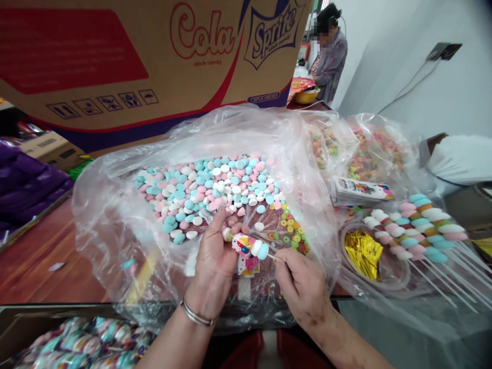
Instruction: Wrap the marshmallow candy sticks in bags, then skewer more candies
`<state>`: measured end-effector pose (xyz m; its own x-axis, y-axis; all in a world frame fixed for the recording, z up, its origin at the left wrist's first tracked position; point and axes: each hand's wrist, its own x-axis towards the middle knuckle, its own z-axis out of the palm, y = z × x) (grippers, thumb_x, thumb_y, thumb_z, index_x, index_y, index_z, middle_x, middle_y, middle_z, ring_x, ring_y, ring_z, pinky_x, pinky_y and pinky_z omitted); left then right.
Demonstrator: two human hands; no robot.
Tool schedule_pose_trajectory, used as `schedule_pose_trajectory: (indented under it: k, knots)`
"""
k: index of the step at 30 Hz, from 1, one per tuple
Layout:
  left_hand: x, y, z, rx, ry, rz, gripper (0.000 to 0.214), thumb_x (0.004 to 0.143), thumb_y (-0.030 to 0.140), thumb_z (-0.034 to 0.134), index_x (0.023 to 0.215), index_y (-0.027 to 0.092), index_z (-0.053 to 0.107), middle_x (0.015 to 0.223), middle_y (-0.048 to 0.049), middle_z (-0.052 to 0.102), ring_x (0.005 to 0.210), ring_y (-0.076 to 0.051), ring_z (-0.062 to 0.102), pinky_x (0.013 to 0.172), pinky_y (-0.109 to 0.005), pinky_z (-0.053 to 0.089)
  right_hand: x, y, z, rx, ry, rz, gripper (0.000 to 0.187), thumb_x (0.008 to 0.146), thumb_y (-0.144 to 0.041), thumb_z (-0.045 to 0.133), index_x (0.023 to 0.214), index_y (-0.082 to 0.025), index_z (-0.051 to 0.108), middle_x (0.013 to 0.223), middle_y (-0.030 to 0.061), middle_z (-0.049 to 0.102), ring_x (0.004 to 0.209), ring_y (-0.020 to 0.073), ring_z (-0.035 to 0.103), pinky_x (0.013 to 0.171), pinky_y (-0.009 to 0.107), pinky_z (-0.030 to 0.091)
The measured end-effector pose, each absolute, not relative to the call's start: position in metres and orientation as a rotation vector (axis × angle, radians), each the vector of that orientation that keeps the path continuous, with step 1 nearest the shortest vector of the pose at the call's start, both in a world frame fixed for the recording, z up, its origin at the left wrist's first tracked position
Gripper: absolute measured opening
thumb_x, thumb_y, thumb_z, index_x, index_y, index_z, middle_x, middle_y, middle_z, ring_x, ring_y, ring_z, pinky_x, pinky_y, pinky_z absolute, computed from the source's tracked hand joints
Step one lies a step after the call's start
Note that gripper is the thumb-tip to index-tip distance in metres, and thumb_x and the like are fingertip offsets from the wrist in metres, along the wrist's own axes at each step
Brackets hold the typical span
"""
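My left hand [215,256], with a bracelet at the wrist, is closed around a candy skewer [263,250] in a printed clear wrapper [241,244]. Pale blue and white sweets show at its near end. At the stick's lower end, the fingers of my right hand [303,284] are pinched together; a thin gold strip may be there, but it is too small to make out. Below the skewer lies another printed wrapper [249,265]. Loose pink, white and blue sweets [215,182] spread over the clear plastic sheet [115,169] beyond my hands, beside small gummy rings [294,228].
Finished skewers [418,225] lie at the right, near a round tub of gold twist ties [363,253] and stacked printed wrappers [363,189]. A large carton [154,56] stands behind. Wrapped candies [84,343] fill a box at lower left. Another person [330,61] works at the back.
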<state>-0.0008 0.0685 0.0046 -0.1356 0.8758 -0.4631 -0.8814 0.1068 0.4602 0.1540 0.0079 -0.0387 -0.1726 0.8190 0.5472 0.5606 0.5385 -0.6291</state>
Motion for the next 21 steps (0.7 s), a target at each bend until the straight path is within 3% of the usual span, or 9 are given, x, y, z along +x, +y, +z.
schedule_pose_trajectory:
  k: [4,7,10,15,21]
  knots:
    - [0.004,0.065,0.001,-0.005,0.819,1.526,0.025,0.094,0.017,0.051,0.070,0.013,0.052,0.054,0.0057,0.044,0.040,-0.005,0.044,0.046,-0.020,0.051,0.149,0.008,-0.044,-1.116,-1.936,0.013,0.014,0.088,-0.006,0.048,0.083,-0.015,0.058,0.066,0.0040,0.058,0.063,0.0166,0.054,0.064,0.028,0.042]
    - [0.007,0.064,-0.002,-0.008,0.842,1.534,0.021,0.094,0.019,0.050,0.074,0.013,0.054,0.055,0.0059,0.045,0.040,-0.005,0.043,0.045,-0.021,0.050,0.144,0.006,-0.046,-1.116,-1.934,0.053,0.015,0.088,-0.007,0.047,0.082,-0.016,0.058,0.066,0.0042,0.058,0.065,0.0163,0.054,0.066,0.027,0.042]
    - [0.008,0.064,-0.003,-0.027,0.803,1.517,0.021,0.094,0.022,0.052,0.075,0.013,0.053,0.056,0.0060,0.044,0.040,-0.005,0.042,0.043,-0.020,0.048,0.142,0.003,-0.043,-1.181,-1.831,0.517,0.019,0.092,-0.015,0.042,0.079,-0.017,0.057,0.065,0.0011,0.055,0.061,0.0132,0.052,0.061,0.024,0.040]
    - [0.007,0.066,-0.003,-0.028,0.795,1.532,0.023,0.094,0.025,0.053,0.074,0.014,0.052,0.057,0.0055,0.044,0.040,-0.005,0.040,0.040,-0.018,0.045,0.144,0.002,-0.036,-1.291,-1.395,1.397,0.024,0.092,-0.030,0.045,0.073,-0.018,0.054,0.055,-0.0062,0.038,0.050,0.0080,0.034,0.047,0.021,0.026]
    - [0.003,0.065,-0.001,0.044,0.756,1.550,0.028,0.093,0.031,0.053,0.072,0.013,0.054,0.058,0.0029,0.046,0.045,-0.008,0.045,0.044,-0.021,0.048,0.145,0.000,-0.036,-1.178,-0.980,1.771,0.022,0.086,-0.036,0.053,0.073,-0.017,0.055,0.052,-0.0082,0.031,0.047,0.0064,0.022,0.044,0.021,0.016]
